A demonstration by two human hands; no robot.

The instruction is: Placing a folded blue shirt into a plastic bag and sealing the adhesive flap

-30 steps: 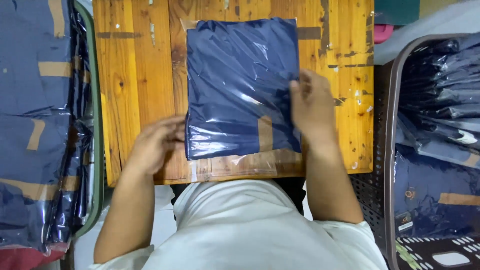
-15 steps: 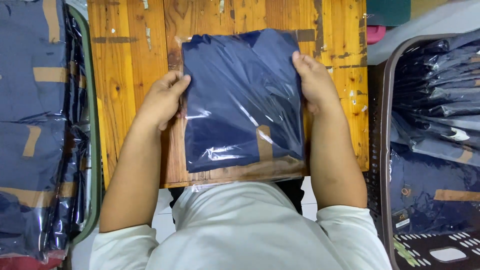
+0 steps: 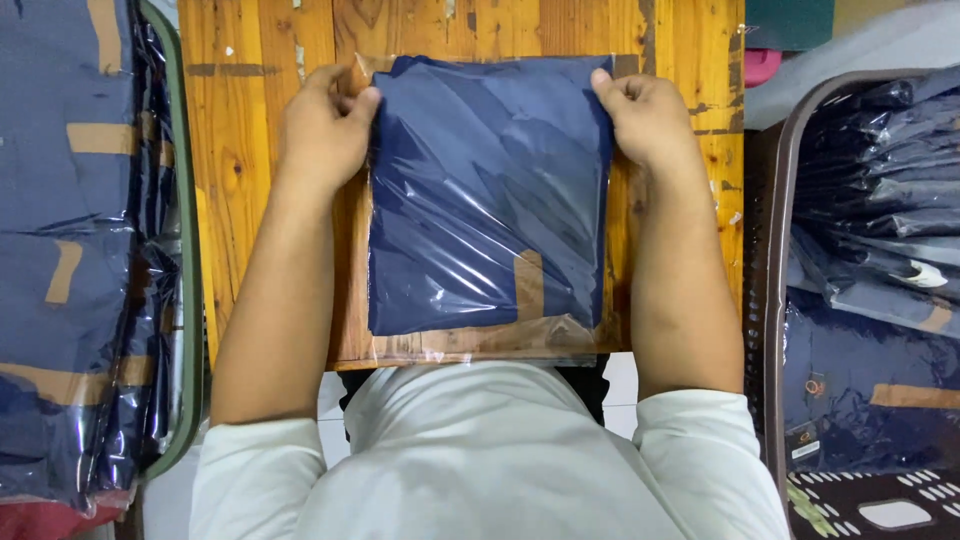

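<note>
Flat on the worn orange-brown wooden table point(image 3: 250, 150): a folded navy-blue garment sealed in a clear plastic bag point(image 3: 480, 190), brown tape strip near its lower edge. Left hand point(image 3: 325, 130) at ten o'clock of the bag, fingers curled, pinching the upper left corner. Right hand point(image 3: 650, 120) at two o'clock, closed on the upper right corner. At nine o'clock, a stack of bagged navy garments point(image 3: 70, 250); at three o'clock, a dark brown plastic basket point(image 3: 775, 300) holding more.

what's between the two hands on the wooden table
In the head view, the navy folded garment in its clear plastic bag fills the stretch between the left hand and right hand, both gripping its top corners.
</note>
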